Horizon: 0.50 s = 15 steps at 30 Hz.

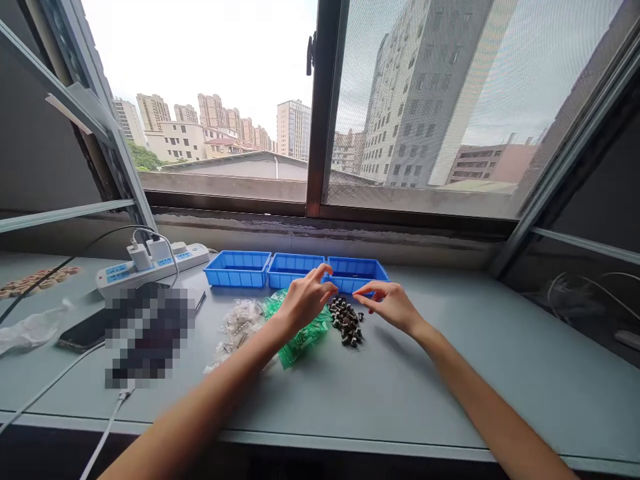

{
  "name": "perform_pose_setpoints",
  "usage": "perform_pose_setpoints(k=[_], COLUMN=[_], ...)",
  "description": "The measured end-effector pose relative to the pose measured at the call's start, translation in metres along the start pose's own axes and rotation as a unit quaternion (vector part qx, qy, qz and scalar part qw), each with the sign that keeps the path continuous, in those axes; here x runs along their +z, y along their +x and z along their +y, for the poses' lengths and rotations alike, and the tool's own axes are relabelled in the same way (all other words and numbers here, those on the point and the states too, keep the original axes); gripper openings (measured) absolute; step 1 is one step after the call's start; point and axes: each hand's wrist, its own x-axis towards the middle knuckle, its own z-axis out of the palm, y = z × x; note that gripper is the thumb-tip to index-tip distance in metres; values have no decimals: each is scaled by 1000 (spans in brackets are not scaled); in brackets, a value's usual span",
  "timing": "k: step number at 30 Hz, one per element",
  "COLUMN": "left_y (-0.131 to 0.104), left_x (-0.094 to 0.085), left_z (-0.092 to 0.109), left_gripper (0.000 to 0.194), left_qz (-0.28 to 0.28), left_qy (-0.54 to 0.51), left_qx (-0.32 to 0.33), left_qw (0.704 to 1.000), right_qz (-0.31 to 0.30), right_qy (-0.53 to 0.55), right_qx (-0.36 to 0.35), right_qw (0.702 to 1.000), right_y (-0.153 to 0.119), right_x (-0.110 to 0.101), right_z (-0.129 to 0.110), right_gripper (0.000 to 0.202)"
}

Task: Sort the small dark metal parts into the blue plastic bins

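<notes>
My left hand (pixel 309 297) hovers above a heap of green plastic pieces (pixel 300 340), near the front of the middle blue bin (pixel 297 263). Its thumb and forefinger are apart, with nothing visible between them. Over the right side of a pile of dark, metallic-looking small parts (pixel 347 323) is my right hand (pixel 387 303). Its thumb and fingertips come together in a pinch in front of the right blue bin (pixel 357 268); whatever they hold is too small to make out. Clear, whitish small pieces (pixel 243 323) lie left of the green heap, partly behind my left forearm.
A left blue bin (pixel 237 268) completes the row below the window. Further left are a white power strip (pixel 153 265) with plugs, a dark phone (pixel 83 331), a pixelated dark object (pixel 150 340) and white cables (pixel 107 427). Metal shelf frames (pixel 117 147) rise at both sides.
</notes>
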Motion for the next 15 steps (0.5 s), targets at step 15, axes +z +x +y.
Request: perform_pose_setpoints(k=[15], left_y=[1], left_x=[-3], left_z=[4], left_gripper=[14], left_qz=[-35], left_qy=[-22], left_qx=[-69], left_qw=[997], right_qz=[-63], right_qy=[-194], right_qx=[-41], right_qw=[978], right_y=[-4], right_x=[-11], right_z=[-7], right_gripper=[15])
